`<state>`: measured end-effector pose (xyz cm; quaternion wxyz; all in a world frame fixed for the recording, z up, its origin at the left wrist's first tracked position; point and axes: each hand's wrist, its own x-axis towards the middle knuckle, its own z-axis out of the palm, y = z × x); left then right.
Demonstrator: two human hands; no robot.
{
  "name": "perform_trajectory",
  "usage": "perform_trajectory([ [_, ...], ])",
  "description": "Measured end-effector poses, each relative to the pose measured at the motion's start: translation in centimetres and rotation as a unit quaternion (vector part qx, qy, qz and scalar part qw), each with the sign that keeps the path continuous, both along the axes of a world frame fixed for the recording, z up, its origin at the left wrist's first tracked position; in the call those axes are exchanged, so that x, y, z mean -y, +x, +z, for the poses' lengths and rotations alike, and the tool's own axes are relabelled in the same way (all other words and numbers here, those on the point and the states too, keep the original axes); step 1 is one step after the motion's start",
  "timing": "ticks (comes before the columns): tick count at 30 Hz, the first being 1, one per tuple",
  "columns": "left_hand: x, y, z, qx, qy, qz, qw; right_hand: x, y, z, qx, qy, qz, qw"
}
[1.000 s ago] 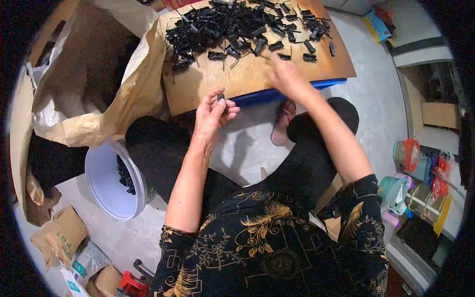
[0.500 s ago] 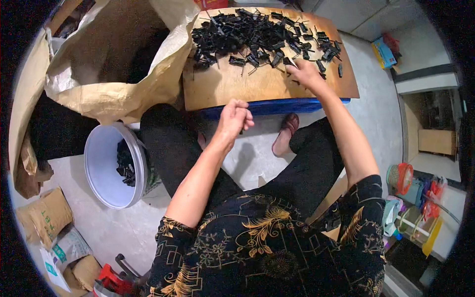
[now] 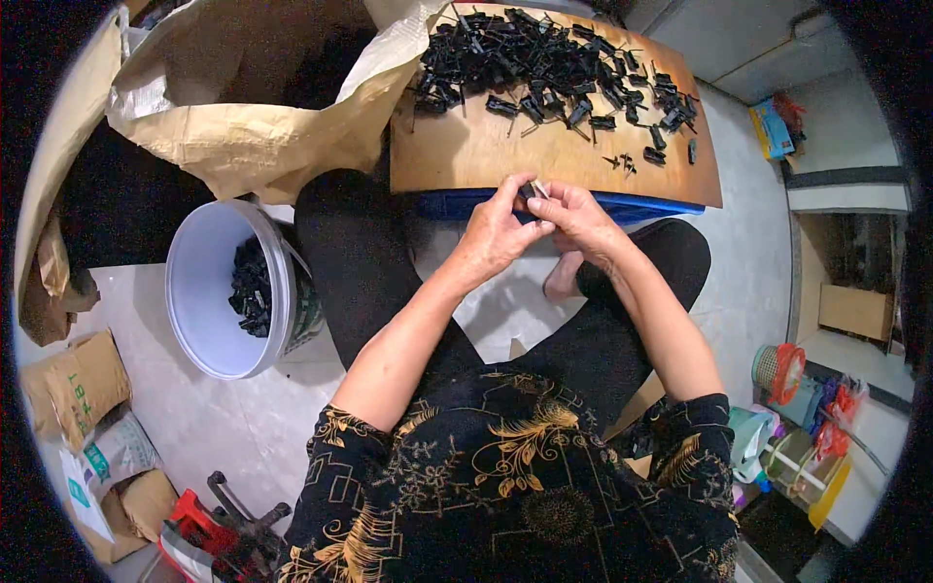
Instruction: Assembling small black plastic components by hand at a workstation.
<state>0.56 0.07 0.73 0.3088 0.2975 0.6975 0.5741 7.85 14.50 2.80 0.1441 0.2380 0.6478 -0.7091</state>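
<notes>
Just over the near edge of the wooden board, my two hands meet. Between the fingertips of my left hand (image 3: 491, 233) is a small black plastic part (image 3: 529, 190), mostly covered by the fingers. My right hand (image 3: 583, 223) presses in from the other side, with a thin pale piece (image 3: 540, 188) at its thumb and fingertips; its kind is too small to make out. Beyond them, a heap of black plastic parts (image 3: 515, 58) with thin stems spreads over the board (image 3: 457, 160). Several tiny dark pieces (image 3: 622, 163) lie apart, right of my hands.
A white bucket (image 3: 199, 291) holding black parts stands left of my knee. Behind it a big tan woven sack (image 3: 262, 141) gapes beside the board. Brown paper packages (image 3: 83, 384) and a red object (image 3: 194, 530) lie lower left. Shelving with a cardboard box (image 3: 855, 311) lines the right.
My right hand has come back from the heap to meet my left hand, which has moved up and right. A black part now shows between them. The whole view has shifted slightly.
</notes>
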Motion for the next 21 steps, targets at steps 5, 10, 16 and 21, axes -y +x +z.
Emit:
perform_trajectory([
  [5,-0.1,-0.1,-1.4,0.058,0.037,0.025,0.997,1.1,0.6,0.8,-0.001,-0.114,-0.081,0.990],
  [10,-0.5,-0.1,-1.0,0.091,0.064,0.044,0.993,0.9,0.7,0.5,-0.007,-0.126,-0.108,0.986],
  [16,-0.6,0.0,-0.1,0.179,0.073,0.032,0.981,0.7,1.0,-0.1,-0.046,-0.070,-0.047,0.995],
  [21,-0.8,-0.2,0.2,0.241,0.027,0.044,0.969,0.4,0.9,-0.5,-0.074,-0.007,-0.018,0.997],
])
